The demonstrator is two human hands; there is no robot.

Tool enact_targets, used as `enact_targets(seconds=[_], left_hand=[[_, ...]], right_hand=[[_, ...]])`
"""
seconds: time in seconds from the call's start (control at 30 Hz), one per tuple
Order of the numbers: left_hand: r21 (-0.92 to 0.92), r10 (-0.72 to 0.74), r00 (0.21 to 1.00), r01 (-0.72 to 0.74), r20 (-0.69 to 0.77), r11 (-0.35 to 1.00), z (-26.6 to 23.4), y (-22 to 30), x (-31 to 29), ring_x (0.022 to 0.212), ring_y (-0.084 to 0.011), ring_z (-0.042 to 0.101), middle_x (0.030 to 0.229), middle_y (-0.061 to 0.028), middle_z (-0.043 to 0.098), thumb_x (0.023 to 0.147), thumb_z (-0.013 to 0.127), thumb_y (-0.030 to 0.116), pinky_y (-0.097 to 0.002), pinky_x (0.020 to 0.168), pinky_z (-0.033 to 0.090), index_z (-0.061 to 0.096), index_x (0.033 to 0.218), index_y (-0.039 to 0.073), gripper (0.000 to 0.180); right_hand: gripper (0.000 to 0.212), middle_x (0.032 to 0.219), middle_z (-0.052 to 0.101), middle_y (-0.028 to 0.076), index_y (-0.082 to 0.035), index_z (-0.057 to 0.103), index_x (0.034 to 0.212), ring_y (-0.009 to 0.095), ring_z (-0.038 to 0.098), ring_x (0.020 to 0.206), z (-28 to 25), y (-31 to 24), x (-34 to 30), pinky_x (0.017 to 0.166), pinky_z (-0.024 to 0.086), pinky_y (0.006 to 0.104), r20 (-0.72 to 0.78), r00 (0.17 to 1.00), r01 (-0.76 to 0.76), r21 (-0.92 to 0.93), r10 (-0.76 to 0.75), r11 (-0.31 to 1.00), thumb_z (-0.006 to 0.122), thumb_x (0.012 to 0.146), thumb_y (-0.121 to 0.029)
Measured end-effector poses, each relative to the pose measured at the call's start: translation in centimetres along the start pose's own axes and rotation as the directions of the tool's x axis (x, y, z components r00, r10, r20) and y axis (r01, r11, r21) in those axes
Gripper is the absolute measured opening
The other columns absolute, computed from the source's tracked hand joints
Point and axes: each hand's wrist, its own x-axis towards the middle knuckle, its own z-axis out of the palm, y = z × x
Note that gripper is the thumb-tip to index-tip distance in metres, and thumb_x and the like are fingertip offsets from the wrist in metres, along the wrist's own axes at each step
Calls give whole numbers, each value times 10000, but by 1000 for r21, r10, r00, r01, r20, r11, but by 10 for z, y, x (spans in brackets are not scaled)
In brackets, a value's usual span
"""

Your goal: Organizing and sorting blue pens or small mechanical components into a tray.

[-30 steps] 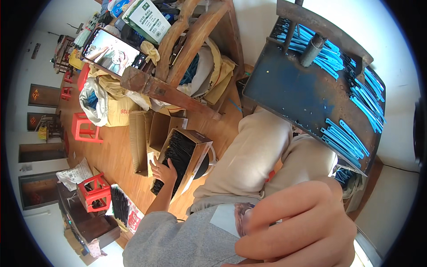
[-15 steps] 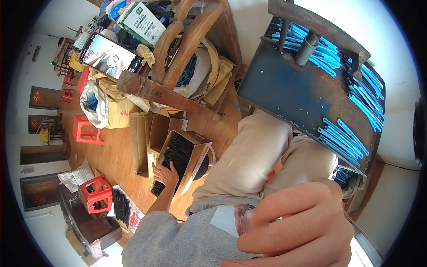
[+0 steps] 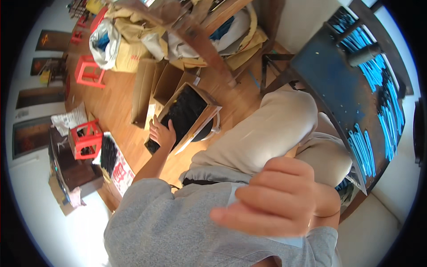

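At the edge of an open cardboard box (image 3: 209, 111) packed with thin black strips (image 3: 187, 111) rests my left hand (image 3: 162, 133). Its fingers are spread over the near left end of the strips, and nothing shows gripped in it. My right hand (image 3: 275, 196) is raised in front of my grey shirt, slightly blurred, with fingers curled and the thumb along them. Its palm side is hidden, so I cannot make out whether anything is inside. Slim blue pieces with black ends (image 3: 362, 149) lie in groups on a dark metal worktable (image 3: 320, 75) to the right of my knees.
Beyond the box stand empty-looking cardboard cartons (image 3: 142, 89), a wooden frame (image 3: 195, 40) and stuffed sacks (image 3: 129, 55). Red plastic stools (image 3: 89, 73) are on the left. More black strips (image 3: 109, 153) lie by a dark cabinet (image 3: 73, 164). A metal post (image 3: 364, 54) rises from the worktable.
The view has shifted, so the box sits higher and the phone at the top is out of sight. My right hand appears smaller and farther from the camera. My left hand stays at the box.
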Motion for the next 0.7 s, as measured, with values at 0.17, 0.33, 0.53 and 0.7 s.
enact_targets(seconds=[0.17,0.33,0.53,0.7], left_hand=[[-23,-162,983,164,86,986,-12,-9,-2,1256,-395,328,1379,-217,330,880,595,403,-522,1019,262,246,1432,71,733],[-115,-142,977,161,158,980,-14,-11,-1,1189,-399,428,1318,-237,401,870,614,354,-493,971,362,318,1372,49,657],[-220,-259,878,368,402,904,6,4,0,1211,-423,448,1321,-264,400,845,644,354,-465,1009,392,316,1389,51,704],[-67,-400,790,481,464,874,-7,29,11,1257,-415,386,1370,-264,324,796,710,306,-444,1041,370,258,1415,41,811]], right_hand=[[335,616,562,14,-52,704,916,113,467,454,10,23,-27,418,309,236,225,973,-62,11,58,998,701,585,-104],[349,613,565,26,-33,700,919,138,505,469,11,31,-32,431,325,248,222,963,-152,-30,154,988,679,571,-31],[384,604,564,30,-23,697,938,147,502,464,16,36,-35,436,329,252,222,960,-162,-46,168,986,655,557,11],[415,600,560,34,-13,697,951,149,494,459,16,43,-40,429,322,254,212,961,-166,-65,176,984,643,540,16]])
